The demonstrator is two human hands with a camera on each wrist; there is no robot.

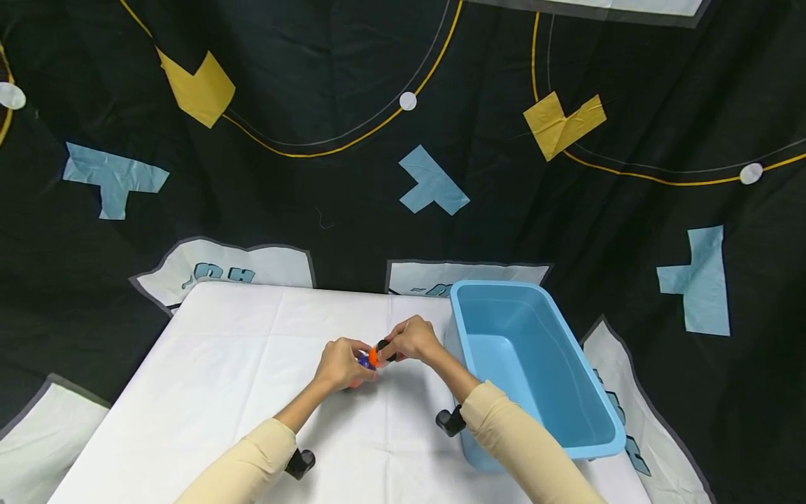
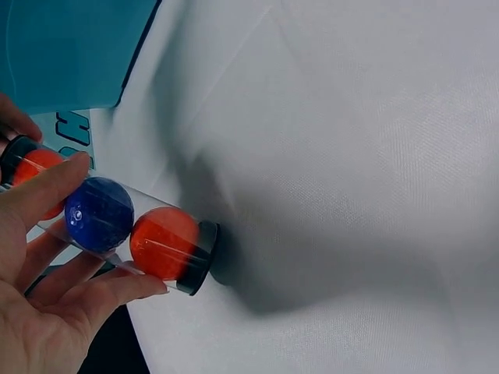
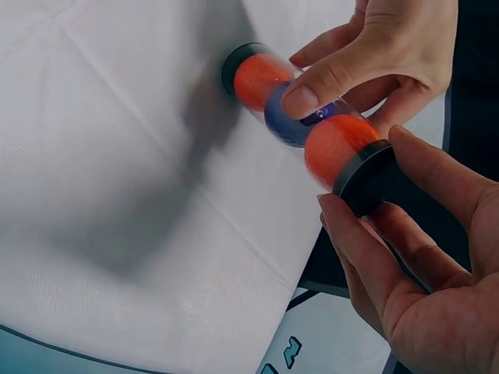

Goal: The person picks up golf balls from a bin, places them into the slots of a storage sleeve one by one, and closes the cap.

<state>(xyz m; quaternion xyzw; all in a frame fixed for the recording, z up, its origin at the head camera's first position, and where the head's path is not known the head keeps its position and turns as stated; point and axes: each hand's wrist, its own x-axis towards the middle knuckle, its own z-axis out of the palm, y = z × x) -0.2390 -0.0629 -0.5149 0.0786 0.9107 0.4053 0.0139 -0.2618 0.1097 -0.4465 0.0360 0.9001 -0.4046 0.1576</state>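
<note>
A clear plastic tube (image 2: 121, 259) holds two orange balls and a blue ball (image 2: 99, 215) between them, with a black cap at each end. My left hand (image 1: 340, 364) grips the tube around its middle, thumb over the blue ball. At the tube's other end my right hand (image 1: 412, 339) pinches the black cap (image 3: 366, 178) between thumb and fingers. In the right wrist view the cap sits against the orange ball (image 3: 337, 149) nearest it. The tube is held tilted above the white table (image 1: 264, 350), casting a shadow there.
To the right, a light blue plastic bin (image 1: 462, 336) stands on the table beside my right forearm. Black cloth (image 1: 352, 217) with taped yellow and blue shapes hangs behind the table. Dark wrist-camera mounts (image 1: 450, 421) stick out by both sleeves.
</note>
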